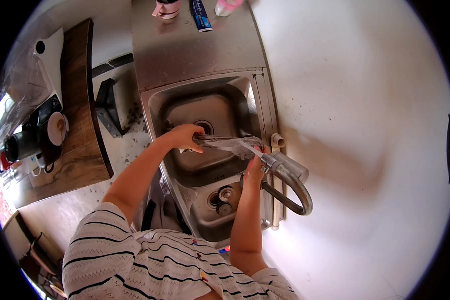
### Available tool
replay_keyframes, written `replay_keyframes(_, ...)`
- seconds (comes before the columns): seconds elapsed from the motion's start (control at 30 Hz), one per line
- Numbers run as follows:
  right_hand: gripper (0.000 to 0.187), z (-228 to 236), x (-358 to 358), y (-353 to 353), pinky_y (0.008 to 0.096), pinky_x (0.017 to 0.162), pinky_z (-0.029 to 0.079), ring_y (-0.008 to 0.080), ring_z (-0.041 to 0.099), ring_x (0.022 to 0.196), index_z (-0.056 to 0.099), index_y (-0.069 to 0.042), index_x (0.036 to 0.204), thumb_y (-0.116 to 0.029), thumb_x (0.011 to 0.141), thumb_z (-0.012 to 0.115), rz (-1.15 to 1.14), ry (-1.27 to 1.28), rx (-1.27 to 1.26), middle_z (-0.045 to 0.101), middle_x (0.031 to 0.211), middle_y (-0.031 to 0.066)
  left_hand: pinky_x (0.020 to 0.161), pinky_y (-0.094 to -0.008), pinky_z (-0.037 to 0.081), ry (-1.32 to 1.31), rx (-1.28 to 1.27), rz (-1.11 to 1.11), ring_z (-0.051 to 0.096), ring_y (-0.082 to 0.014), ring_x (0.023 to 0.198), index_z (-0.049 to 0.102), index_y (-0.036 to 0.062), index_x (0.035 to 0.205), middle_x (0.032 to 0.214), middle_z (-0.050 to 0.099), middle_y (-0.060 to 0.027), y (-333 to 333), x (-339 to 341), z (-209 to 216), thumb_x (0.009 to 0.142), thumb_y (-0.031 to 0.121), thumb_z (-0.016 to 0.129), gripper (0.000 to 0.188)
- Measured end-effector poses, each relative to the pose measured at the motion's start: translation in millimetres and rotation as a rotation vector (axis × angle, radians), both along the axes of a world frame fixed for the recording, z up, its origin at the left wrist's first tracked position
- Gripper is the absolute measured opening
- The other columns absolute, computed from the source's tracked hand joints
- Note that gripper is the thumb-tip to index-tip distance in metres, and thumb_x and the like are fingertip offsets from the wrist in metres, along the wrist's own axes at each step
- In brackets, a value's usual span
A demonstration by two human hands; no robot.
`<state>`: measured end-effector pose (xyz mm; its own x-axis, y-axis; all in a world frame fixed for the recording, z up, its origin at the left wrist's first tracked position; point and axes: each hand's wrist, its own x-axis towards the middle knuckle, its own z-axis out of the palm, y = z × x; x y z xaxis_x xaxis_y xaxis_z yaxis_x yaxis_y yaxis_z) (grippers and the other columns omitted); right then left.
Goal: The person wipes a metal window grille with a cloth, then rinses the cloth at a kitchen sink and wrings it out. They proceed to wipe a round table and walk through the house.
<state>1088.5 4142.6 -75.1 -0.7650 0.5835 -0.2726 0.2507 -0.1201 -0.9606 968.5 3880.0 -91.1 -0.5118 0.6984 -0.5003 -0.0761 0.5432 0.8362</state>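
A wet-looking grey cloth (224,143) is stretched between my hands over the large basin of a steel sink (170,160). My left hand (186,137) is closed round its left end, thumb toward me. At the bunched right end, my right hand (255,164) grips the cloth, with its fingers partly hidden behind the faucet tip and the cloth. The curved metal faucet (301,192) arches beside my right wrist. From its mouth a pale streak of water (248,148) falls onto the cloth.
Beyond the basin, the steel counter (195,55) holds a pink mug (166,9), a blue tube (200,16) and a pink-and-white cup (228,6). Small drain parts (225,200) lie in the smaller basin. A white wall (355,100) borders the right; a wooden table (77,115) stands left.
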Motion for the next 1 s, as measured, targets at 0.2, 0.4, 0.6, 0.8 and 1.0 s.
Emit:
replay_keyframes(0.2,0.047,14,-14,-23,0.0305,0.106,0.034,0.0195,0.050,0.120,0.048,-0.001,0.134,-0.003,0.087,0.052,0.022,0.029,0.019,0.054,0.126,0.0098,0.082,-0.0372,0.047,0.049,0.231,0.266,0.062,-0.0293,0.096,0.057,0.0035,0.110,0.102,0.065,-0.0155,13,8,-1,0.084,0.023,0.070,0.035)
replay_keyframes(0.4,0.052,8,-14,-14,0.0286,0.103,0.036,0.0184,0.050,0.119,0.053,-0.002,0.131,0.004,0.080,0.048,0.261,-0.063,0.037,0.054,0.129,0.0095,0.083,-0.0385,0.047,0.120,0.297,0.380,0.062,-0.0311,0.096,0.055,0.0037,0.112,0.104,0.064,-0.0170,34,-9,45,0.086,0.020,0.066,0.033)
replay_keyframes(0.6,0.036,18,-18,-28,0.0259,0.093,0.040,0.0157,0.056,0.103,0.062,-0.002,0.115,0.002,0.083,0.047,0.239,0.007,0.091,0.061,0.111,0.0057,0.094,-0.0431,0.046,0.320,0.012,0.440,0.052,-0.0353,0.120,0.053,0.0043,0.129,0.127,0.056,-0.0193,52,14,-71,0.088,0.025,0.065,0.047)
replay_keyframes(0.8,0.022,23,-5,-50,0.0226,0.080,0.041,0.0111,0.050,0.082,0.062,-0.002,0.095,0.002,0.083,0.043,0.342,0.008,-0.007,0.054,0.090,0.0012,0.094,-0.0468,0.048,-0.815,-0.053,0.910,0.051,-0.0340,0.124,0.019,0.0111,0.152,0.142,0.046,-0.0177,89,26,-42,0.087,0.035,0.065,0.083)
replay_keyframes(1.0,0.029,29,-12,-67,0.0297,0.094,0.041,0.0168,0.054,0.102,0.059,0.000,0.110,0.001,0.085,0.044,-0.046,0.144,-0.279,0.057,0.107,0.0077,0.089,-0.0410,0.052,-0.814,0.354,1.174,0.064,-0.0278,0.101,0.046,0.0049,0.134,0.120,0.060,-0.0150,100,57,-130,0.087,0.024,0.059,0.053)
